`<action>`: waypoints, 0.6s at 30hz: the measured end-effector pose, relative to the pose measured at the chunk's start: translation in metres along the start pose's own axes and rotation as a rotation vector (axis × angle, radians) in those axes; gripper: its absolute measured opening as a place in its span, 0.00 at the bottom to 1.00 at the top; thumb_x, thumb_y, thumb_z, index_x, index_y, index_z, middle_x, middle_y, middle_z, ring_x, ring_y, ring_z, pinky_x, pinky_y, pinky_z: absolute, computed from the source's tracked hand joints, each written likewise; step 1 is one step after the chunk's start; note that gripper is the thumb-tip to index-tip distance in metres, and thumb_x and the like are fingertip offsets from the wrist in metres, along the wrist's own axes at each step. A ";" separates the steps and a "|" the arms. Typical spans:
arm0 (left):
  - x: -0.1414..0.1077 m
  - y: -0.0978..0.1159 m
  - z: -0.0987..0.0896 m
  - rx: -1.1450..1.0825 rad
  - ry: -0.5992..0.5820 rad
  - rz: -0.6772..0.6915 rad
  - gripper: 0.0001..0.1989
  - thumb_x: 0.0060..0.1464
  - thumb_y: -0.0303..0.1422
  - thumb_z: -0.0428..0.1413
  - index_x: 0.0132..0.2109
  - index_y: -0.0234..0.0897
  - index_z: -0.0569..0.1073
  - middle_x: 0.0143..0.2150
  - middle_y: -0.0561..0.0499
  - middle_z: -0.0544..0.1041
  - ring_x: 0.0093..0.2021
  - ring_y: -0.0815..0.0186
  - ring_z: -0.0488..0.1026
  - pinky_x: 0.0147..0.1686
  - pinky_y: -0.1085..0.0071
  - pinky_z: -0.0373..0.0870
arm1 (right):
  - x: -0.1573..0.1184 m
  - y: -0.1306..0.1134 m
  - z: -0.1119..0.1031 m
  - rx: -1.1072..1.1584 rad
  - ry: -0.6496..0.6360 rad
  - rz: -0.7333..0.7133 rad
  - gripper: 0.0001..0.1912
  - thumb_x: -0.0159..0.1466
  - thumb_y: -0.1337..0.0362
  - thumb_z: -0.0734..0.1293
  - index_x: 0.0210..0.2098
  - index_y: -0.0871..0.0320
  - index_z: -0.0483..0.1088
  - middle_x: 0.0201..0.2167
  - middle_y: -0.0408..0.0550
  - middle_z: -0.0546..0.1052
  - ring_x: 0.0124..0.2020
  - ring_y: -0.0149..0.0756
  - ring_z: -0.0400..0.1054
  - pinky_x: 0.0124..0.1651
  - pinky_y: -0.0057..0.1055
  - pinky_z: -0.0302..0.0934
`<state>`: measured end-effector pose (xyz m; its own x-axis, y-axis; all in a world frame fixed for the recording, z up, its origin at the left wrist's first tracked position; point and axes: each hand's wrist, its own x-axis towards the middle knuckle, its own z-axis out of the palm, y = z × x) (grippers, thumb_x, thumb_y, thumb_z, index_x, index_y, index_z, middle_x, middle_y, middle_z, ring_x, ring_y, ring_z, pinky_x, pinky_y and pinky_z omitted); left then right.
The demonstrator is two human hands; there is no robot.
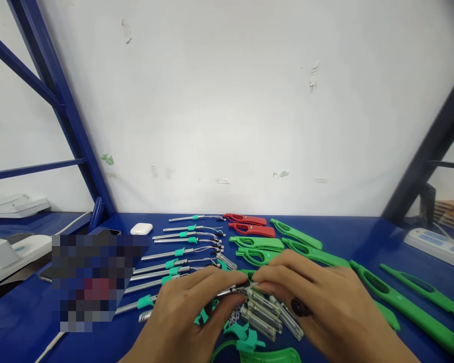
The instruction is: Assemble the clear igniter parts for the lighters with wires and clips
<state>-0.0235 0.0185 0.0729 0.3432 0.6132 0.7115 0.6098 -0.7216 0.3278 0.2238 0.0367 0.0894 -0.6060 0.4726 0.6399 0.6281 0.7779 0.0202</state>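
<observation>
My left hand (191, 302) and my right hand (312, 295) meet at the front middle of the table, both closed with thumbs and fingers pinched together. Between the fingertips shows a small shiny part, mostly covered, whose kind I cannot make out. Just under the hands lie several clear lighter fuel tanks (261, 320) in a pile. Loose teal triggers (245, 335) sit in front of them, partly over a green lighter shell half (270, 356). A dark round spot or object (299, 307) shows by my right hand's fingers.
Metal lighter tubes (159, 269) with teal triggers and wires lie in a column on the left of the blue table (340, 232). Red shell halves (251, 229) and green shell halves (408, 307) lie behind and right. A white earphone case (141, 229) and power strip (439, 247) flank them.
</observation>
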 end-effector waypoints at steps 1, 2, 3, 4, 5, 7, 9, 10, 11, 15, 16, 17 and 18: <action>0.001 0.001 0.000 -0.011 0.009 0.012 0.14 0.68 0.30 0.62 0.57 0.52 0.75 0.45 0.62 0.86 0.41 0.72 0.85 0.42 0.81 0.79 | 0.000 0.000 0.000 -0.007 -0.005 0.003 0.14 0.77 0.69 0.59 0.50 0.50 0.75 0.42 0.42 0.81 0.29 0.25 0.74 0.32 0.21 0.65; 0.002 0.001 -0.001 -0.020 0.021 0.030 0.12 0.69 0.31 0.61 0.56 0.51 0.76 0.44 0.62 0.86 0.40 0.73 0.85 0.42 0.81 0.79 | -0.001 0.001 0.000 -0.015 -0.006 0.005 0.14 0.76 0.69 0.59 0.50 0.50 0.75 0.43 0.43 0.81 0.29 0.25 0.74 0.32 0.21 0.65; 0.004 0.002 -0.001 -0.024 0.037 0.046 0.11 0.70 0.32 0.60 0.56 0.49 0.77 0.44 0.61 0.86 0.40 0.73 0.85 0.41 0.82 0.78 | -0.002 0.001 0.000 -0.022 -0.006 0.005 0.14 0.76 0.69 0.59 0.50 0.50 0.75 0.43 0.43 0.81 0.29 0.25 0.73 0.33 0.21 0.65; 0.005 0.003 -0.001 -0.024 0.049 0.061 0.09 0.71 0.33 0.59 0.56 0.49 0.77 0.44 0.61 0.86 0.40 0.74 0.85 0.42 0.83 0.78 | -0.002 0.002 0.000 -0.028 -0.005 0.002 0.15 0.76 0.70 0.59 0.50 0.50 0.75 0.43 0.44 0.81 0.29 0.25 0.73 0.33 0.21 0.65; 0.007 0.004 -0.001 -0.021 0.058 0.075 0.09 0.72 0.34 0.58 0.56 0.48 0.78 0.44 0.61 0.87 0.40 0.74 0.85 0.42 0.84 0.78 | -0.003 0.002 0.000 -0.034 -0.004 0.000 0.16 0.75 0.71 0.58 0.51 0.50 0.75 0.44 0.44 0.81 0.29 0.25 0.73 0.33 0.21 0.65; 0.009 0.006 -0.002 -0.012 0.072 0.097 0.08 0.73 0.35 0.57 0.55 0.48 0.78 0.44 0.61 0.87 0.40 0.75 0.85 0.44 0.86 0.77 | -0.004 0.002 0.000 -0.044 0.002 -0.001 0.19 0.74 0.74 0.57 0.51 0.50 0.74 0.44 0.44 0.81 0.29 0.25 0.73 0.34 0.21 0.65; 0.009 0.007 -0.002 0.005 0.077 0.099 0.08 0.73 0.36 0.57 0.55 0.47 0.78 0.43 0.61 0.87 0.40 0.76 0.85 0.44 0.86 0.77 | -0.004 0.002 0.000 -0.051 0.018 -0.012 0.19 0.74 0.74 0.56 0.51 0.50 0.74 0.44 0.44 0.81 0.27 0.25 0.72 0.33 0.21 0.65; 0.009 0.007 -0.002 0.015 0.082 0.102 0.08 0.73 0.37 0.57 0.55 0.46 0.79 0.43 0.61 0.87 0.40 0.76 0.85 0.44 0.87 0.77 | -0.004 0.002 0.000 -0.056 0.027 -0.019 0.19 0.74 0.74 0.56 0.51 0.50 0.74 0.43 0.44 0.81 0.26 0.25 0.71 0.32 0.22 0.64; 0.009 0.007 -0.001 0.025 0.087 0.100 0.08 0.73 0.37 0.57 0.55 0.46 0.79 0.43 0.61 0.87 0.40 0.76 0.85 0.44 0.87 0.77 | -0.003 0.002 0.001 -0.062 0.033 -0.024 0.19 0.74 0.74 0.57 0.51 0.50 0.75 0.43 0.44 0.81 0.25 0.24 0.70 0.31 0.22 0.64; 0.008 0.007 -0.001 0.032 0.090 0.113 0.09 0.74 0.35 0.56 0.55 0.46 0.78 0.44 0.60 0.87 0.40 0.76 0.85 0.46 0.86 0.77 | 0.000 0.002 0.002 -0.079 0.057 -0.035 0.21 0.72 0.76 0.56 0.52 0.50 0.74 0.43 0.43 0.81 0.23 0.24 0.69 0.30 0.22 0.63; 0.008 0.007 -0.001 0.024 0.086 0.121 0.09 0.74 0.34 0.55 0.55 0.46 0.78 0.44 0.59 0.87 0.40 0.76 0.85 0.45 0.86 0.77 | 0.000 0.001 0.003 -0.077 0.064 -0.036 0.21 0.71 0.77 0.56 0.51 0.50 0.74 0.43 0.43 0.81 0.23 0.24 0.69 0.30 0.22 0.63; 0.008 0.006 -0.001 0.013 0.079 0.126 0.09 0.74 0.33 0.55 0.55 0.45 0.78 0.45 0.59 0.86 0.40 0.76 0.85 0.45 0.86 0.77 | 0.001 0.001 0.003 -0.073 0.078 -0.035 0.22 0.71 0.77 0.56 0.51 0.50 0.74 0.42 0.42 0.81 0.23 0.24 0.70 0.31 0.22 0.64; 0.007 0.006 -0.001 0.005 0.070 0.134 0.09 0.74 0.32 0.55 0.56 0.45 0.78 0.45 0.58 0.86 0.40 0.75 0.85 0.45 0.85 0.78 | 0.001 0.001 0.003 -0.069 0.090 -0.035 0.21 0.71 0.77 0.55 0.51 0.50 0.73 0.42 0.41 0.80 0.24 0.24 0.71 0.31 0.22 0.64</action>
<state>-0.0179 0.0185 0.0806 0.3713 0.4880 0.7899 0.5660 -0.7934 0.2241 0.2221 0.0389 0.0882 -0.5836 0.4039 0.7045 0.6412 0.7615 0.0946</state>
